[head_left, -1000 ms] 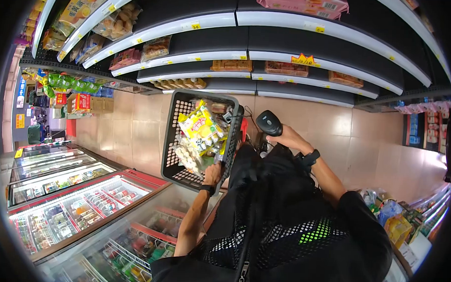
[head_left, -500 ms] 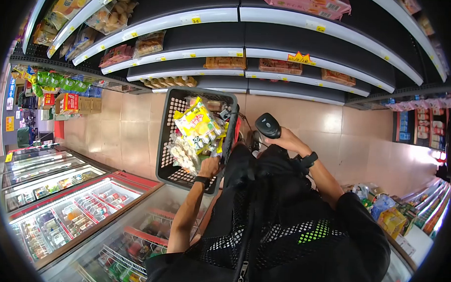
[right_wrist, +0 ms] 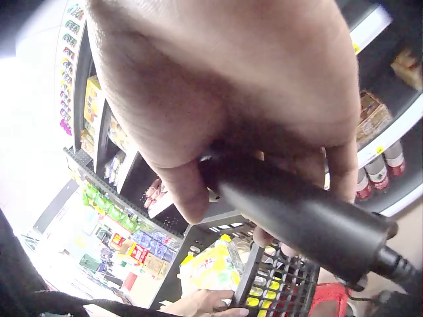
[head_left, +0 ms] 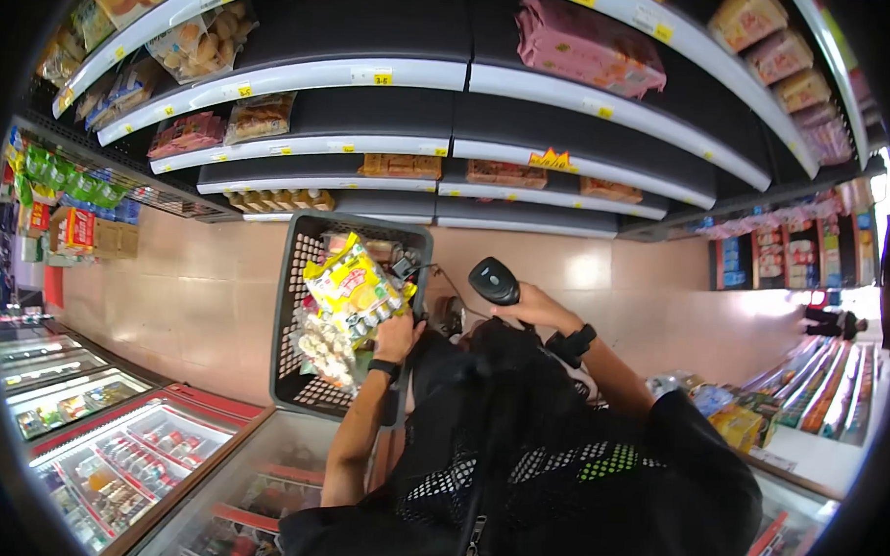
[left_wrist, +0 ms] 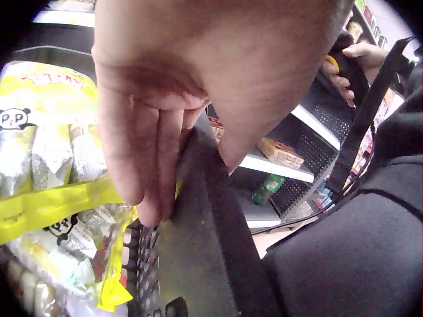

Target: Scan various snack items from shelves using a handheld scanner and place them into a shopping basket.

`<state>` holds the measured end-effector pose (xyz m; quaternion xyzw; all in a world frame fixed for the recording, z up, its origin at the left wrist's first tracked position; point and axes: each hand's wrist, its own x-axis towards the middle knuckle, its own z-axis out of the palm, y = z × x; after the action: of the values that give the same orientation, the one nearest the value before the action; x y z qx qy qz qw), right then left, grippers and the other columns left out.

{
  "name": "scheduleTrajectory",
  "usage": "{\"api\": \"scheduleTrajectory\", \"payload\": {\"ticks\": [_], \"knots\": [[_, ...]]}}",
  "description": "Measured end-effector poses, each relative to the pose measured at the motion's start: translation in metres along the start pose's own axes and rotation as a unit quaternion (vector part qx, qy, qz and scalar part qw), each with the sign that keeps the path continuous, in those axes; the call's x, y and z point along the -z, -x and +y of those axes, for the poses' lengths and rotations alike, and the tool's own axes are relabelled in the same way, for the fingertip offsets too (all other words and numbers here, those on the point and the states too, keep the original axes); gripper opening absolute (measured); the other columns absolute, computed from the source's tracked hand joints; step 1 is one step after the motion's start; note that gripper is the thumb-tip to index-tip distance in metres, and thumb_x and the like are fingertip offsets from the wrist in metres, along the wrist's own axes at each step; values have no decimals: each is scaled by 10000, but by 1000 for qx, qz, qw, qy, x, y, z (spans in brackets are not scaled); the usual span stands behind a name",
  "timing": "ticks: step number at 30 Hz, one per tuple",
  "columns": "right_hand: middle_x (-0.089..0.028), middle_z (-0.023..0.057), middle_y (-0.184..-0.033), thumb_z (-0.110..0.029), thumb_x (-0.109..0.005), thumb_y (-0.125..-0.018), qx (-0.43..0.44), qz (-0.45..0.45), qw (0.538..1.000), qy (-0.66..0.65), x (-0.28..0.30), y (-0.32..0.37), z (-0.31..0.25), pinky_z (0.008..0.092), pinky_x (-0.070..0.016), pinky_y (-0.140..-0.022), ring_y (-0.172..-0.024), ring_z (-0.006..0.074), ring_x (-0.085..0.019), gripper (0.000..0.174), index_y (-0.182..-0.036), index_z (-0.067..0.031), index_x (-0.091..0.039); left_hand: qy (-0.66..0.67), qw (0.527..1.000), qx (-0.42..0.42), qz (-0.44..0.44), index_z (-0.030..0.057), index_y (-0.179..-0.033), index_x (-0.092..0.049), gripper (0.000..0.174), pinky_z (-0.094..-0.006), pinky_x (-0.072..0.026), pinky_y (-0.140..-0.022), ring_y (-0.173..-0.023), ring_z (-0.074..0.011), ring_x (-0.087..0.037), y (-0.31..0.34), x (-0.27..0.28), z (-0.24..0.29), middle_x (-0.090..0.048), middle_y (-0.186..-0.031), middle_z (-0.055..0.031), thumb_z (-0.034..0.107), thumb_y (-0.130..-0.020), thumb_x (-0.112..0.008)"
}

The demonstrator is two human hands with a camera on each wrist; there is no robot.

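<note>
A dark grey shopping basket (head_left: 284, 346) stands at the left in the head view, holding a yellow bag of snacks (head_left: 352, 283) and a clear bag of pale pieces (head_left: 323, 350). My left hand (head_left: 396, 337) grips the basket's near-side rim, its fingers hanging inside and its thumb on the outer side in the left wrist view. Beside those fingers lies the yellow bag with a panda face. My right hand (head_left: 540, 309) holds a black barcode scanner (head_left: 494, 281) by its handle, to the right of the basket. From the handle's end runs a cord (right_wrist: 396, 265).
Shelving (head_left: 529, 104) with a pink packet (head_left: 585, 48) and several other packs runs along the front. Glass-topped freezers (head_left: 135, 458) stand at the left and close by me. Tiled floor (head_left: 195, 289) lies between. A person (head_left: 836, 321) appears far right.
The head view has shifted, so shelves sit lower and basket and hands further left. My left hand has moved forward along the basket's rim. My right hand keeps holding the scanner.
</note>
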<state>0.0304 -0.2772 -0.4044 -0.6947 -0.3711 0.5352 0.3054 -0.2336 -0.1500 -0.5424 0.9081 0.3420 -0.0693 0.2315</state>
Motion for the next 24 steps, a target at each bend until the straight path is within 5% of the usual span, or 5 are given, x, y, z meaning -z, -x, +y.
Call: {"api": "scheduleTrajectory", "payload": {"ticks": [2,8,16,18,24], "knots": [[-650,85,-987,-254,-731,-787,2,11,1000,11,7,6,-11,312,-455,-836,-923,168,-582,417,-1060,27,-589,-1,1000,-3,10,26,-909,-576,418,-447,-505,-548,-623,-335,-643,1,-3,0,-634,-661,-165,440,-861,-551],[-606,36,-840,-249,-673,-841,-54,0,996,-65,16,5,8,244,-453,-611,-710,74,-551,304,-1004,-8,-585,-39,999,-3,13,48,-927,-583,402,-452,-501,-564,-641,-342,-634,2,-13,-8,-635,-710,-164,441,-841,-568],[-631,61,-907,-256,-698,-820,36,35,999,-19,81,36,55,284,-480,-754,-807,122,-579,390,-1081,7,-576,-220,970,100,19,4,-1025,-541,314,-435,-507,-619,-707,-284,-662,-39,-17,27,-660,-795,-123,246,-825,-557],[-647,149,-1018,-294,-696,-782,44,65,997,-6,104,49,72,339,-457,-843,-937,235,-608,465,-1126,-4,-578,-277,956,99,20,-30,-1052,-532,301,-416,-505,-622,-713,-270,-665,-43,-27,29,-662,-810,-111,172,-831,-515],[-649,95,-989,-240,-723,-784,24,99,993,-58,146,81,111,303,-459,-828,-905,157,-582,414,-1088,11,-596,-415,907,74,13,-75,-1197,-483,434,-393,-482,-770,-774,-264,-658,-45,-29,20,-670,-869,-125,176,-843,-486]]}}
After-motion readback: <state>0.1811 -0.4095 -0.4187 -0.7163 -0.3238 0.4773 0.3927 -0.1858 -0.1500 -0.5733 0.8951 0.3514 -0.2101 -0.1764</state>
